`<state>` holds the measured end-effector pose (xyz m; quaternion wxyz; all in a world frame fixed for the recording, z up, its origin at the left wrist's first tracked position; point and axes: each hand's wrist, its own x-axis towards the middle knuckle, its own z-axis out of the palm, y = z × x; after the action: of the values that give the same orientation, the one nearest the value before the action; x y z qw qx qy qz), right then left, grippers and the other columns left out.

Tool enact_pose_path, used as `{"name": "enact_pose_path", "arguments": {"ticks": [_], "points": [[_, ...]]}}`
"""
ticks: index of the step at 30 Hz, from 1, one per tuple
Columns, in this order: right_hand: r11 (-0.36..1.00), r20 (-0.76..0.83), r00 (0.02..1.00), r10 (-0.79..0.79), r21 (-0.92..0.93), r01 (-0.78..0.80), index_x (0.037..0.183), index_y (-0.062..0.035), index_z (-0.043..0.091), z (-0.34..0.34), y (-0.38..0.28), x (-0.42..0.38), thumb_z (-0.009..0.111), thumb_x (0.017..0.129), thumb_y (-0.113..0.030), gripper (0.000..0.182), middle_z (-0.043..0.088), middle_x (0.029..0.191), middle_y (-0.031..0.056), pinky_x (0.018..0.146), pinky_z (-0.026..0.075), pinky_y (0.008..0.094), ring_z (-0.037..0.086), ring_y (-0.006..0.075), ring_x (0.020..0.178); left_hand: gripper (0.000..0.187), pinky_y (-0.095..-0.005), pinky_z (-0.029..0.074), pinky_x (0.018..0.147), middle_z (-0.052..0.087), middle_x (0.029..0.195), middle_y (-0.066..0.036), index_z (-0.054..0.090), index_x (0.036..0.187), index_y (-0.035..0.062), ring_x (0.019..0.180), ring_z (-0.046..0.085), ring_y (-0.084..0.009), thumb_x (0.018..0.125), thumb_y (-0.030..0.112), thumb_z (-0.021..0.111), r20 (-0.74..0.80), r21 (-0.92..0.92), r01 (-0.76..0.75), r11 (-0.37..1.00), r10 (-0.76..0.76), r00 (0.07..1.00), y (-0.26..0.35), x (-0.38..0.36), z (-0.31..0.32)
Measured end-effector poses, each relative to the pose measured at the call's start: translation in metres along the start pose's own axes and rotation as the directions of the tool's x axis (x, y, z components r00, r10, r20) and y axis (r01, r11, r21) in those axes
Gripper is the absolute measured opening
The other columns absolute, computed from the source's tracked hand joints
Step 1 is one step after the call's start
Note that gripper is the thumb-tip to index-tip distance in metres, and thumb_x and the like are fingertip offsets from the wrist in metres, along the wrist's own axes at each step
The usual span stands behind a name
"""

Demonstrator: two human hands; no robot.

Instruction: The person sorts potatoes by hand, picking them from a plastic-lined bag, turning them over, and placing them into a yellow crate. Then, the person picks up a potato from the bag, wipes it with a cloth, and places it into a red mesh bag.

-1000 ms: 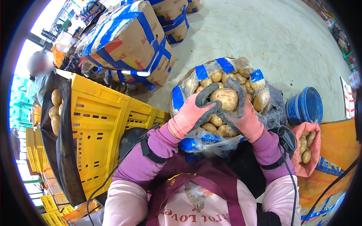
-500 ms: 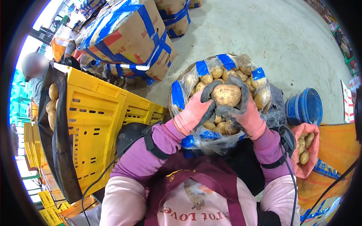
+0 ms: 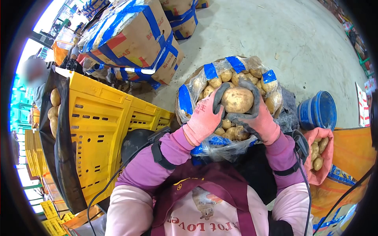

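A large pale potato (image 3: 238, 100) is held between my two gloved hands, above a round container lined with clear plastic and blue tape (image 3: 210, 71). My left hand (image 3: 208, 114), in a pink and dark grey glove, grips the potato's left side. On the right side and below, the fingers of my right hand (image 3: 260, 116) wrap round the same potato. Several more potatoes (image 3: 215, 82) fill the container beneath and around my hands.
Yellow crates (image 3: 98, 129) stand at the left, with potatoes on black cloth and a person (image 3: 35, 72) beyond. Taped cardboard boxes (image 3: 138, 35) are at the upper left. A blue bucket (image 3: 325, 111) and a pink sack of potatoes (image 3: 328, 157) are at the right.
My left hand has turned, so more of the back of its glove shows. The held potato has shifted very slightly to the right and both hands still grip it.
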<state>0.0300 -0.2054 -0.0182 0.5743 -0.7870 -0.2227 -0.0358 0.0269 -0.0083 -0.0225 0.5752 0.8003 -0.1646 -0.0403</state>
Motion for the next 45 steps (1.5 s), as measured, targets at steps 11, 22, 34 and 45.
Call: {"name": "enact_pose_path", "arguments": {"ticks": [11,22,34,45], "points": [[0.941,0.079,0.995,0.061,0.329,-0.084,0.143,-0.0047,0.038,-0.021,-0.013,0.009,0.085,0.068,-0.001,0.088,0.051,0.137,0.0090,0.106,0.044,0.0340,0.052,0.0183,0.125,0.048,-0.0227,0.049,0.079,0.064,0.106,-0.001,0.051,0.139,-0.0002,0.088,0.058,-0.0065,0.093,0.008,0.059,0.262,-0.483,0.238,0.843,-0.120,0.958,0.026,0.015,-0.029],[0.801,0.088,0.995,0.045,0.593,-0.089,0.145,-0.0054,0.035,-0.015,-0.016,0.011,0.082,0.069,0.002,0.090,0.048,0.142,0.0096,0.111,0.039,0.0366,0.047,0.0207,0.131,0.043,-0.0254,0.052,0.071,0.066,0.107,-0.005,0.053,0.136,-0.0012,0.085,0.060,-0.0100,0.094,0.007,0.059,0.208,-0.695,0.266,0.667,-0.167,0.964,0.033,0.016,-0.034],[0.738,0.235,0.957,0.173,0.612,-0.284,0.146,-0.0061,0.035,-0.024,-0.023,0.008,0.079,0.071,0.001,0.087,0.051,0.136,0.0110,0.104,0.046,0.0361,0.052,0.0217,0.126,0.041,-0.0244,0.050,0.080,0.066,0.103,-0.005,0.055,0.133,0.0011,0.089,0.060,-0.0086,0.092,0.007,0.059,0.092,0.086,-0.058,0.995,0.050,0.995,0.013,0.009,-0.027],[0.422,0.275,0.885,0.376,0.800,-0.428,0.143,-0.0081,0.039,-0.025,-0.024,0.009,0.067,0.088,-0.014,0.062,0.059,0.125,0.0100,0.083,0.059,0.0376,0.062,0.0208,0.112,0.052,-0.0285,0.053,0.081,0.066,0.112,-0.009,0.049,0.139,0.0003,0.096,0.065,-0.0156,0.090,0.008,0.067,0.118,-0.196,0.135,0.971,-0.113,0.987,0.033,0.008,-0.018]]}}
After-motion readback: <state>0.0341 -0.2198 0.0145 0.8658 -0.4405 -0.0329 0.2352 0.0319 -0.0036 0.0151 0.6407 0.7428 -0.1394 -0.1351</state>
